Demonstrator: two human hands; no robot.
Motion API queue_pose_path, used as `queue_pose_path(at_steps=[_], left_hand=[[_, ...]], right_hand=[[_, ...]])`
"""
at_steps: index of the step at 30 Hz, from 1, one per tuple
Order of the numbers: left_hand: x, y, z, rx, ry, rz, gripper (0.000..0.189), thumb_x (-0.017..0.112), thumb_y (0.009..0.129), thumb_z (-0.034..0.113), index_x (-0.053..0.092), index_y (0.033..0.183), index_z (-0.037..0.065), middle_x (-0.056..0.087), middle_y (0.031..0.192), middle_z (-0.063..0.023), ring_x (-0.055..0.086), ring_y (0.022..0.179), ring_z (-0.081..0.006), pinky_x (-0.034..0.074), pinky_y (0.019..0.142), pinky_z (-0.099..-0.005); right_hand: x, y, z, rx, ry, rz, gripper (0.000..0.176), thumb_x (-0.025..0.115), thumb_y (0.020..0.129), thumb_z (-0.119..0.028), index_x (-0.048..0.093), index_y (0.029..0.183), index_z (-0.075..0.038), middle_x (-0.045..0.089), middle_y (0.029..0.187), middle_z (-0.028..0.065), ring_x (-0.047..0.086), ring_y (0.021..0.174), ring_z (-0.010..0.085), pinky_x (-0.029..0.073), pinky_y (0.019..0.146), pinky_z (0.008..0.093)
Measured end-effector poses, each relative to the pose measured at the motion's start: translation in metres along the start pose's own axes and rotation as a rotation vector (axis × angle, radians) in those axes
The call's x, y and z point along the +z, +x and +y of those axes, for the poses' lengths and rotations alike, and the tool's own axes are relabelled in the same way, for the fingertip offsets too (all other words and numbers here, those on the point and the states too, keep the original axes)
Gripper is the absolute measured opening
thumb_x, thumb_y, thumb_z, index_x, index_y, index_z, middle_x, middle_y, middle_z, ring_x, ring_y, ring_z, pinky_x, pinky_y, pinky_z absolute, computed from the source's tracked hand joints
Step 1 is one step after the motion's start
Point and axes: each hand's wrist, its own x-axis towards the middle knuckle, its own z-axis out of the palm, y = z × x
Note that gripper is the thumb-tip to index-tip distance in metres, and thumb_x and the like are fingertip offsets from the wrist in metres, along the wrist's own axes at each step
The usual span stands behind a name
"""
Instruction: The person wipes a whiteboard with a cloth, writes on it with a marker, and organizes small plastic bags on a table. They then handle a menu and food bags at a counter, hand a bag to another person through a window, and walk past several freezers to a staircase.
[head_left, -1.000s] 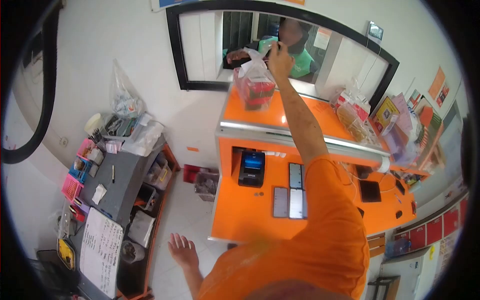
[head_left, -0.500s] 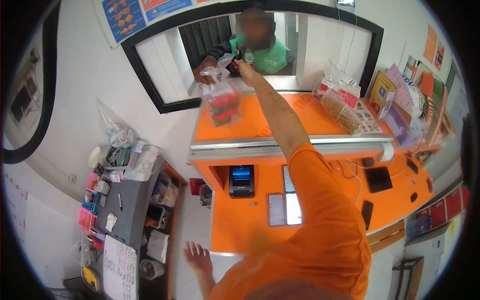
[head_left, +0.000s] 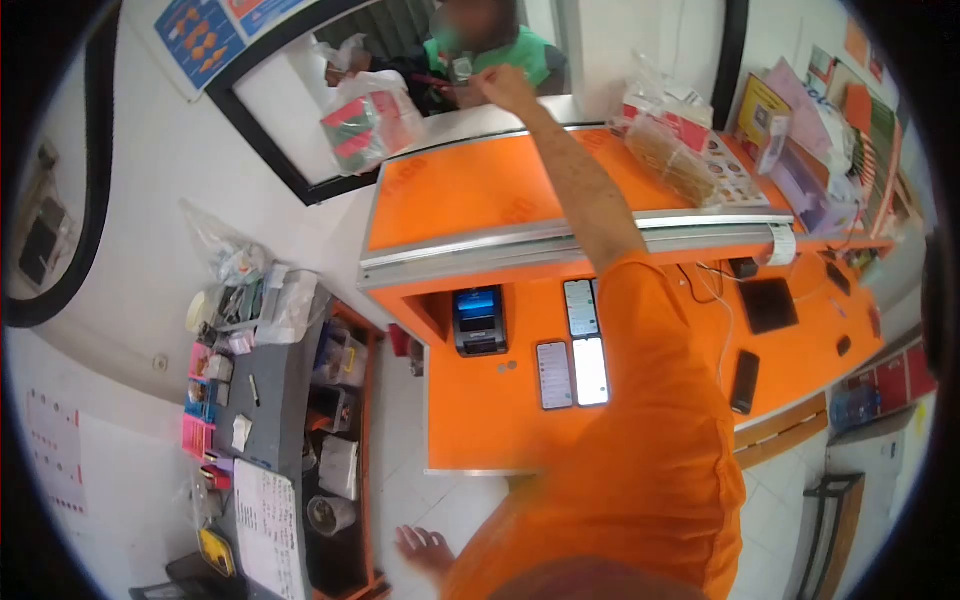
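Note:
My right hand (head_left: 507, 88) reaches over the counter to the window opening, its fingers drawn together near the other person's chest. Whether something small is between the fingers I cannot make out. Left of it, a clear plastic bag (head_left: 368, 125) with red and green-brown boxes hangs tilted at the window, on the side of the person in the green vest (head_left: 520, 55); my hand is apart from it. Low in the view, my left hand (head_left: 425, 548) hangs beside my body, fingers spread, holding nothing.
The orange counter (head_left: 470, 200) has a raised ledge with a metal edge. Another bag of packets (head_left: 670, 150) lies on its right. Below are several phones (head_left: 555, 375), a black printer-like device (head_left: 480, 322) and a tablet (head_left: 767, 305). A grey shelf (head_left: 270, 400) stands left.
The bag of boxes has moved left, away from my right hand, toward the person. My right hand's fingers have drawn together. The view has shifted slightly.

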Motion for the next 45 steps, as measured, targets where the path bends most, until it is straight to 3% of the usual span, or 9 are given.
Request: queue_pose_path(at_steps=[2,7,9,14,19,26,34,38,45], left_hand=[[0.005,0.001,-0.003,-0.022,0.016,0.006,0.045,0.047,0.088,0.045,0.047,0.127,0.022,0.04,0.132,0.0058,0.044,0.1,-0.0108,0.038,0.079,-0.0281],[0.037,0.029,0.011,0.069,0.278,-0.243,0.046,0.049,0.088,0.048,0.047,0.127,0.024,0.044,0.125,0.0084,0.044,0.099,-0.0088,0.033,0.082,-0.0304],[0.06,0.035,0.016,0.07,0.337,-0.331,0.047,0.047,0.09,0.047,0.044,0.129,0.022,0.042,0.123,0.0054,0.042,0.101,-0.012,0.031,0.085,-0.0325],[0.114,0.032,-0.006,0.19,0.463,-0.467,0.049,0.044,0.087,0.045,0.043,0.13,0.021,0.044,0.125,-0.0005,0.039,0.112,-0.0173,0.015,0.102,-0.0442],[0.159,0.0,-0.039,0.234,0.613,-0.693,0.041,0.045,0.09,0.034,0.045,0.126,0.016,0.051,0.117,-0.0044,0.044,0.112,-0.0184,0.028,0.095,-0.0442],[0.316,-0.108,-0.102,0.696,1.049,-1.408,0.025,0.052,0.09,0.012,0.056,0.112,0.0,0.058,0.103,-0.0108,0.055,0.096,-0.017,0.044,0.081,-0.0296],[0.492,-0.27,-0.254,1.155,1.03,-2.269,0.04,0.056,0.088,0.022,0.051,0.12,0.001,0.053,0.119,-0.0191,0.05,0.112,-0.0331,0.039,0.095,-0.0383],[0.558,-0.285,-0.404,0.346,1.244,-1.923,0.046,0.057,0.085,0.024,0.048,0.122,-0.001,0.056,0.114,-0.0153,0.051,0.112,-0.0259,0.04,0.092,-0.0343],[0.576,-0.328,-0.406,-0.46,0.868,-1.521,0.042,0.051,0.087,0.027,0.049,0.122,0.004,0.056,0.115,-0.0134,0.051,0.11,-0.0217,0.046,0.082,-0.0357]], right_hand=[[-0.053,-0.01,0.051,-0.357,-0.379,0.626,0.03,0.066,0.075,-0.033,0.065,0.098,-0.013,0.062,0.103,0.0109,0.056,0.097,0.0324,0.045,0.081,0.0458],[-0.22,-0.063,0.112,-0.11,-0.695,1.306,0.022,0.064,0.074,-0.026,0.065,0.092,-0.014,0.059,0.104,0.0099,0.052,0.103,0.0284,0.042,0.086,0.0425],[-0.258,-0.075,0.168,0.474,-0.195,0.724,0.023,0.059,0.078,-0.025,0.064,0.094,-0.01,0.062,0.103,0.0114,0.056,0.099,0.0283,0.044,0.083,0.0411],[-0.312,-0.153,0.153,-0.097,-0.134,0.387,0.029,0.055,0.082,-0.027,0.063,0.1,-0.005,0.065,0.091,0.0175,0.062,0.089,0.0309,0.047,0.079,0.0403],[-0.394,-0.246,0.16,0.324,-0.484,0.456,0.036,0.057,0.082,-0.031,0.062,0.103,-0.002,0.065,0.088,0.0189,0.063,0.086,0.0307,0.048,0.078,0.0381],[-0.38,-0.289,0.244,0.692,-0.597,-0.445,0.058,0.065,0.074,-0.042,0.058,0.115,-0.002,0.06,0.108,0.0244,0.057,0.105,0.0347,0.046,0.086,0.0396],[-0.341,-0.29,0.222,0.666,-0.683,0.098,0.073,0.074,0.062,-0.05,0.058,0.114,-0.002,0.055,0.12,0.0223,0.053,0.111,0.0364,0.042,0.093,0.0451],[-0.339,-0.279,0.205,0.771,-0.646,0.01,0.069,0.076,0.059,-0.049,0.061,0.112,-0.007,0.059,0.116,0.0178,0.054,0.112,0.0327,0.042,0.093,0.0459],[-0.324,-0.265,0.253,0.803,-0.556,-0.022,0.072,0.082,0.051,-0.045,0.064,0.105,0.0,0.06,0.112,0.0213,0.056,0.109,0.0307,0.044,0.093,0.034]])
